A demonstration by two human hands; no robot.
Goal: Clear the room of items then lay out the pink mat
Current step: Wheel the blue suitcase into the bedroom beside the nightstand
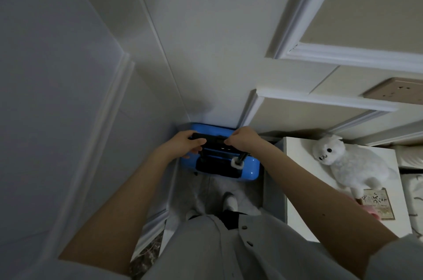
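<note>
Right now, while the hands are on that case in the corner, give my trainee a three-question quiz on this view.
1. True or false: both hands grip the black pull handle of the blue suitcase.
2. What lies on the white cabinet top to the person's right? A) a white alpaca plush toy B) a lamp C) a folded towel
3. Fill in: the suitcase stands in the corner between the wall and the ___ door.

Key: 1 true: the left hand and right hand both curl round it. 2 A, the plush toy. 3 white panelled door.

Both hands [183,143] [243,139] forward, fingers [196,142] curled.
</note>
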